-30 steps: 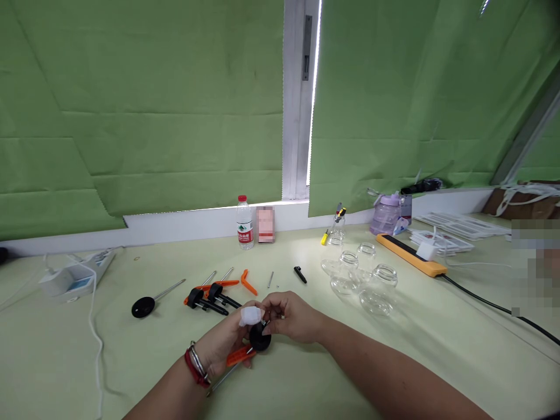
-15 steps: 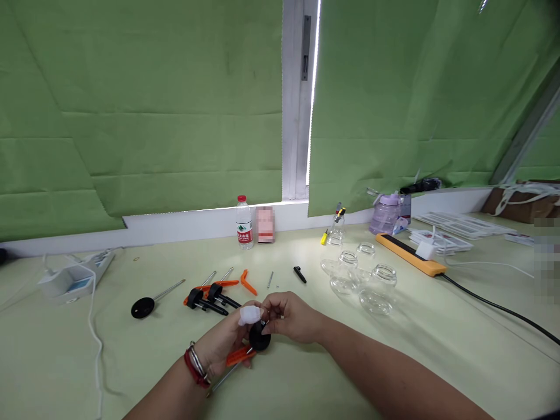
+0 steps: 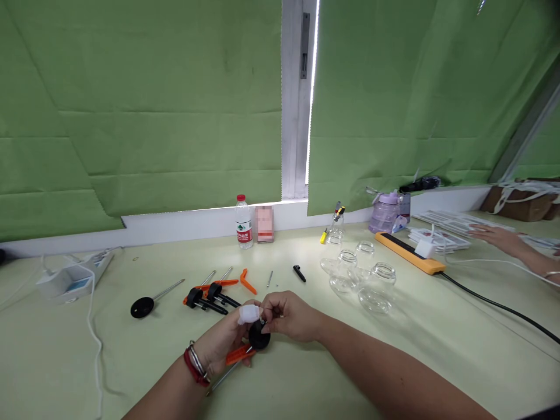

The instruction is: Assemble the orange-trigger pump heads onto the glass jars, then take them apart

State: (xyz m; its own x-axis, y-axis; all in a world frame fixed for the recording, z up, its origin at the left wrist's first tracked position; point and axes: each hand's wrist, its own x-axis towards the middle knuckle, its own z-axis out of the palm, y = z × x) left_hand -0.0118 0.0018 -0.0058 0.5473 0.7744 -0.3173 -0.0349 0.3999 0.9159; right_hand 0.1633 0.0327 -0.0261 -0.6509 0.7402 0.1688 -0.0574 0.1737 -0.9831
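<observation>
My left hand, a white wrap on its thumb, is closed around a black cap with an orange lever and a long metal rod pointing down to the left. The fingertips of my right hand are pinched together at the cap's upper side; whatever sits between them is hidden. Beyond my left hand lie two similar black cap assemblies and a loose orange lever. Farther left rests a black disc with a metal rod. A thin metal pin and a short black part lie ahead.
Several clear glass jars stand to the right, beside an orange power strip. A water bottle, a pink box and a purple jug line the back. At far right, another person's hand reaches over papers.
Another person's hand and forearm have come into view at the far right, over the papers. My own hands and the held cap have hardly moved.
</observation>
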